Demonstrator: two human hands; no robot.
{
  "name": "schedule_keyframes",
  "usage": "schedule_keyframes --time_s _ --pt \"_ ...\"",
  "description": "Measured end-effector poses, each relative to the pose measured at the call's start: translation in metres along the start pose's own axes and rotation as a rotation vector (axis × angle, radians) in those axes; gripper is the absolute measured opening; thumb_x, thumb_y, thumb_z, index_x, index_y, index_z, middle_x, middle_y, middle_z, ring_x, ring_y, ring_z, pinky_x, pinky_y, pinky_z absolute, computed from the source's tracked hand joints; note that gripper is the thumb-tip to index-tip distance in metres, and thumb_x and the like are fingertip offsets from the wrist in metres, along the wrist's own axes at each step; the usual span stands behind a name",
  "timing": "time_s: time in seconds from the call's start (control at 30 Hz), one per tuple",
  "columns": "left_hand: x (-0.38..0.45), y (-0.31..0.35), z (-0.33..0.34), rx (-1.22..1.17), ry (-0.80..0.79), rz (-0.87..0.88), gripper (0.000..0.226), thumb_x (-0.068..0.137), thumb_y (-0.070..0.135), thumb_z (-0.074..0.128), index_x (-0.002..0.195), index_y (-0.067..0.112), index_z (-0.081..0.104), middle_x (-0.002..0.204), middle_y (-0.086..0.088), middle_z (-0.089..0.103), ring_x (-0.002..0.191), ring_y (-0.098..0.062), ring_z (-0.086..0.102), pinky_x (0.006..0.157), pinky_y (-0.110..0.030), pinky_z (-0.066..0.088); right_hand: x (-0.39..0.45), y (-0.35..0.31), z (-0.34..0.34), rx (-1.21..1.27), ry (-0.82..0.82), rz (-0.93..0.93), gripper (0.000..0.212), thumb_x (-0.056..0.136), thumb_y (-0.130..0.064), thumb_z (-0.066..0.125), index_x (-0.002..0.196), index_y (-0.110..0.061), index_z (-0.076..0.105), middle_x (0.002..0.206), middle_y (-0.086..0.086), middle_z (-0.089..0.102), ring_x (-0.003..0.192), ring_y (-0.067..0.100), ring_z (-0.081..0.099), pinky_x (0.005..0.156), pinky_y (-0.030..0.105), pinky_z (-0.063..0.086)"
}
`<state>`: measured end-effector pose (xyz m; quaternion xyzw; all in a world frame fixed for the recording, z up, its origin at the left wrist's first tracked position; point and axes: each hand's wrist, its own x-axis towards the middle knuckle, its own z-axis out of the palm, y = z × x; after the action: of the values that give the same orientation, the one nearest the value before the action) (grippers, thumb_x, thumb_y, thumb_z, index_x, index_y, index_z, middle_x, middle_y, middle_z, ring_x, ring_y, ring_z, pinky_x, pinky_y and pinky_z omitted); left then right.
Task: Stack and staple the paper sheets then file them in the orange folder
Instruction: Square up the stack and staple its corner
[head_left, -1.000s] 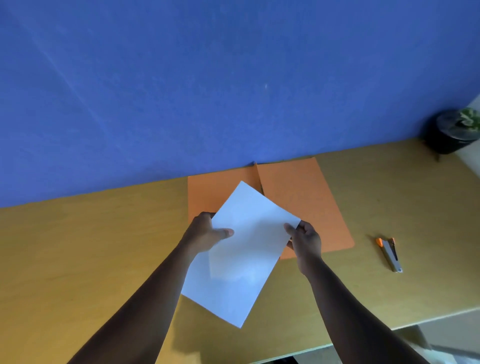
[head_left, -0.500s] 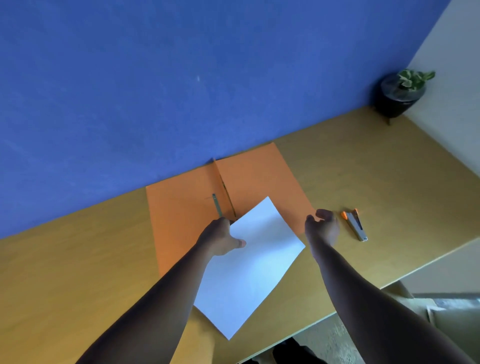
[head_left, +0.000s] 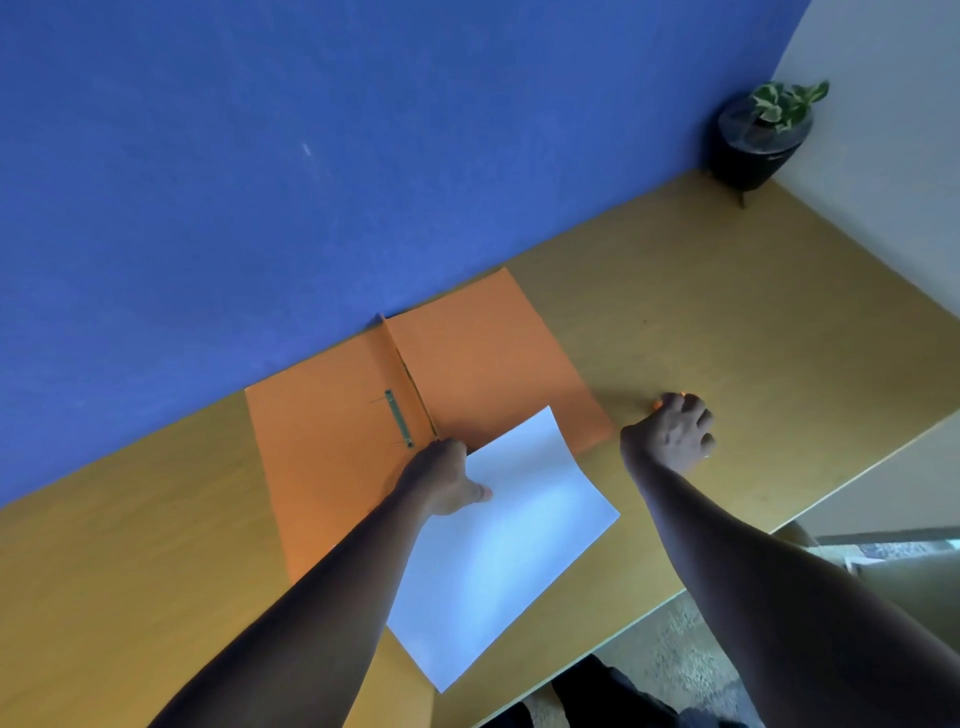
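Note:
The orange folder (head_left: 467, 364) lies open on the wooden desk (head_left: 753, 322), its metal fastener (head_left: 397, 418) showing near the spine. A stack of white paper sheets (head_left: 498, 545) lies partly over the folder's near right corner. My left hand (head_left: 444, 480) grips the stack's far left edge, thumb on top. To the right of the folder, my right hand (head_left: 670, 434) is closed over the stapler (head_left: 675, 397) on the desk. Only an orange tip of the stapler shows past the fingers.
A dark pot with a green plant (head_left: 761, 137) stands in the desk's far right corner. A blue wall (head_left: 311, 156) backs the desk. The desk's front edge runs diagonally at the lower right, with floor beyond.
My right hand let go of the paper, moved right and closed over the stapler. My left hand kept hold of the stack, which now rests lower on the desk. The view swung left.

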<state>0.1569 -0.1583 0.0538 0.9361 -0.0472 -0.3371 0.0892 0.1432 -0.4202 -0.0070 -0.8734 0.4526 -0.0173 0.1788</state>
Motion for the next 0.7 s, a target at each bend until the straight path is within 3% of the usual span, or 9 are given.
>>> schedule_keyframes --time_s 0.13,0.27,0.4,0.57,0.7 --pt "0.003 0.003 0.003 -0.013 -0.006 0.018 0.052 0.081 0.05 0.076 0.112 0.012 0.057 0.101 -0.002 0.065 0.089 -0.02 0.065 0.076 -0.035 0.056 0.009 0.008 0.0 -0.063 -0.03 0.006 0.039 0.076 -0.006 0.06 0.115 -0.011 0.055 0.125 0.014 0.047 0.115 0.034 0.042 0.092 0.045 0.038" --pt "0.004 0.002 0.007 0.008 -0.001 0.02 0.055 0.082 0.051 0.075 0.114 0.011 0.057 0.104 -0.007 0.067 0.082 -0.018 0.06 0.065 -0.029 0.047 0.012 0.014 0.003 -0.086 -0.022 -0.017 0.026 0.087 -0.01 0.053 0.113 -0.012 0.054 0.116 0.017 0.05 0.109 0.035 0.045 0.088 0.046 0.038" --pt "0.002 0.001 0.01 -0.001 -0.006 0.018 0.06 0.082 0.052 0.075 0.123 0.012 0.057 0.107 -0.002 0.066 0.094 -0.02 0.065 0.083 -0.037 0.058 0.013 0.017 0.005 -0.059 0.002 -0.025 0.021 0.093 -0.017 0.051 0.113 -0.009 0.052 0.115 0.02 0.054 0.109 0.035 0.046 0.087 0.045 0.037" --pt "0.0 -0.003 0.011 -0.026 -0.019 0.002 0.065 0.081 0.051 0.076 0.129 0.013 0.055 0.114 -0.001 0.064 0.099 -0.021 0.063 0.088 -0.037 0.056 0.0 -0.003 0.005 0.12 -0.038 -0.145 0.034 0.088 -0.013 0.05 0.122 -0.011 0.054 0.121 0.017 0.052 0.112 0.037 0.048 0.089 0.046 0.038" --pt "-0.004 -0.006 0.009 -0.024 -0.024 -0.005 0.063 0.081 0.051 0.076 0.127 0.013 0.056 0.111 0.001 0.065 0.097 -0.02 0.064 0.088 -0.037 0.057 -0.009 -0.024 0.001 0.391 -0.217 -0.305 0.036 0.086 -0.006 0.052 0.122 -0.01 0.056 0.125 0.013 0.047 0.1 0.035 0.059 0.084 0.037 0.046"
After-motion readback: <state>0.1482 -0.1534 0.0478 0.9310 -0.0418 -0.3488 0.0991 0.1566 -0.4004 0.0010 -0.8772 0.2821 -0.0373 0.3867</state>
